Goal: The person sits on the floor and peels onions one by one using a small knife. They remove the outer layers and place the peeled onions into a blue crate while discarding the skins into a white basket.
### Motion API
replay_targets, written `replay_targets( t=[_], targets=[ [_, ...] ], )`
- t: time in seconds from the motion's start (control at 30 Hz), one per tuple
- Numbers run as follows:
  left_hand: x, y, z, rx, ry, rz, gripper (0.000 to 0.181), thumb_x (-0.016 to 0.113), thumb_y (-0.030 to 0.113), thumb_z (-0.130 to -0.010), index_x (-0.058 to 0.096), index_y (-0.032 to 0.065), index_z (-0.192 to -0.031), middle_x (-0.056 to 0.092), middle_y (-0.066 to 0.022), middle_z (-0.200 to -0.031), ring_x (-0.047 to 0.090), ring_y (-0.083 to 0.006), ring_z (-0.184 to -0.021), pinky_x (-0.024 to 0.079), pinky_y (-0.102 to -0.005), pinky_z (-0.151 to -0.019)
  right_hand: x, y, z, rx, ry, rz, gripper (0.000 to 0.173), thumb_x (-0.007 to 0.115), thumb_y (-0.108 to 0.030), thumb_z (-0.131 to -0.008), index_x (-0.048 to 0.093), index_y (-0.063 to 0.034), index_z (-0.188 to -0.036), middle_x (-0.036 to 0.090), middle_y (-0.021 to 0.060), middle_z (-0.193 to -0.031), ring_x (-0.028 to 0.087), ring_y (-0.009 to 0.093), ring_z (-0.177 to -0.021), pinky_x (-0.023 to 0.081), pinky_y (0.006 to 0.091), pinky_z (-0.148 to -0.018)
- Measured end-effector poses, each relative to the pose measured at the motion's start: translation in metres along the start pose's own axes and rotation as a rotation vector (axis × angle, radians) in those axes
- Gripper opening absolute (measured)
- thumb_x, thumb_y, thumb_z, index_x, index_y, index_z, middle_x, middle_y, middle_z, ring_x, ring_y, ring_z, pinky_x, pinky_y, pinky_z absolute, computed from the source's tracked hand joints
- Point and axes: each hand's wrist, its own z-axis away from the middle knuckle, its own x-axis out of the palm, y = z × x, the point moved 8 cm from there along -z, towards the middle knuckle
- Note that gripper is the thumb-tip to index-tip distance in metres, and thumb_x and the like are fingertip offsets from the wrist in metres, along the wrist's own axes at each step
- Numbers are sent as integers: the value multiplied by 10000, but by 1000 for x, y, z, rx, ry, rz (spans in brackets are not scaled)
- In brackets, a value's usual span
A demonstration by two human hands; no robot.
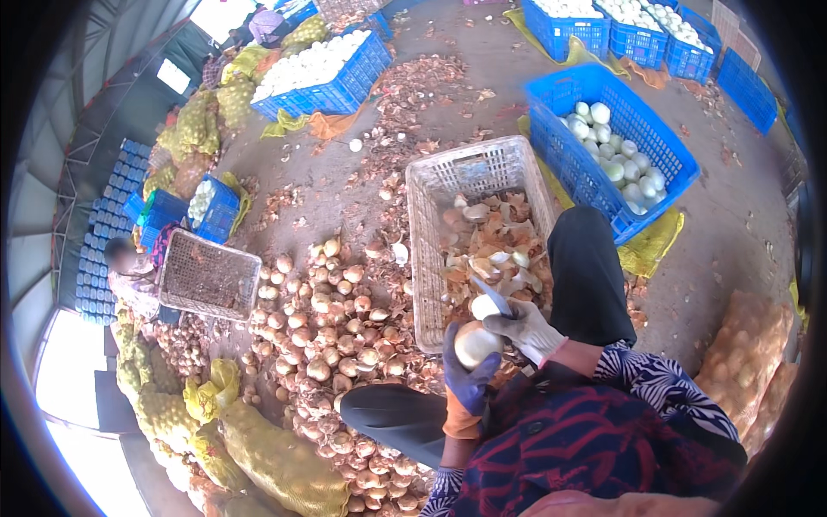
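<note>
My left hand [466, 386], in a purple and orange glove, is wrapped around a large pale onion [477, 346]. A knife [492, 296] is in my right hand [531, 328], which wears a whitish glove with dark fingers. The knife's blade points up and away to the left. Beside the blade sits a second, white onion [483, 306]; I cannot tell whether a hand supports it or it rests on something. Both hands are over the near end of a dirty pale plastic crate [423, 258], which holds brown onion skins [491, 242] and scraps.
Unpeeled onions [329, 323] lie heaped on the floor to my left. A blue crate [562, 145] with peeled onions [620, 161] stands right of the pale crate. Yellow mesh sacks [278, 452] lie lower left, an orange sack [743, 355] at right. A person [132, 278] is beside another crate [210, 274].
</note>
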Motion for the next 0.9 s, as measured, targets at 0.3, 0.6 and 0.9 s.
replay_targets(
  t=[0.3, 0.6, 0.9],
  targets=[
    [-2, -9, 5, -56, 41, 626, 885, 835, 198, -766, 374, 12, -1498, 591, -148, -1313, 619, -264, -1164, 524, -398, -1017, -37, -2, -46, 262, 28, 565, 321, 685, -295, -948, 677, 6, -1059, 672, 56, -779, 579, 137, -578, 478, 338, -559],
    [6, 2, -10, 139, 47, -229, 731, 746, 159, -875, 373, -66, -1462, 606, -138, -1219, 617, -220, -1078, 498, -345, -980, -3, 8, 7, 111, -95, 108, 313, 625, -249, -988, 615, -31, -1212, 643, 5, -845, 573, 95, -639, 457, 254, -553],
    [-13, -24, -25, 14, 114, 578, 958, 791, 315, -831, 240, -12, -1544, 516, -139, -1335, 540, -266, -1216, 426, -420, -1090, -40, 2, 55, 248, -152, 275, 314, 635, -178, -973, 589, -47, -1255, 676, 61, -872, 625, 133, -628, 536, 295, -559]
  ],
)
